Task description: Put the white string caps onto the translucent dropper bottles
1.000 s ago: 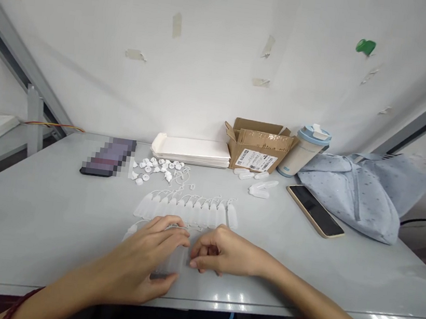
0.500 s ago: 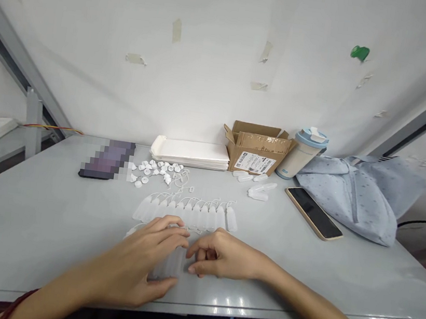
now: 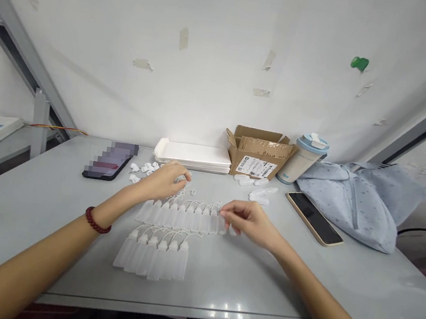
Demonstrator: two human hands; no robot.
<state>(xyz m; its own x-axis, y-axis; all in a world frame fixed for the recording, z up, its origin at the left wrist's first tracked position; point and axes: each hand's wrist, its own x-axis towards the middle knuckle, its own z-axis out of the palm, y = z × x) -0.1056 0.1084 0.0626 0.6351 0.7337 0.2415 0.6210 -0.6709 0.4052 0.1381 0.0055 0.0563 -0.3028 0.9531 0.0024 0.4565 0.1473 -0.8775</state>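
My left hand (image 3: 167, 179) reaches over the scattered white caps (image 3: 149, 167) and thin white straps, its fingers bent down and somewhat apart; what lies under the fingertips is hidden. My right hand (image 3: 250, 221) pinches at the right end of the back row of small translucent plastic bottles (image 3: 184, 217). Its fingers partly cover the last bottles there. Nearer to me lies a second, shorter row of similar bottles (image 3: 160, 260), side by side, their white caps and curved straps pointing away from me.
At the back stand a stack of white boxes (image 3: 197, 157), an open cardboard box (image 3: 259, 152) and a tumbler (image 3: 301, 158). Loose clear pieces (image 3: 261, 193) lie before the box. A phone (image 3: 315, 219) and a blue cloth bag (image 3: 348, 203) are right; another phone (image 3: 110, 162) is left.
My left hand has moved from the front row back to the caps and straps, uncovering that row. My right hand has gone back and right to the end of the back row. The view shifted slightly.
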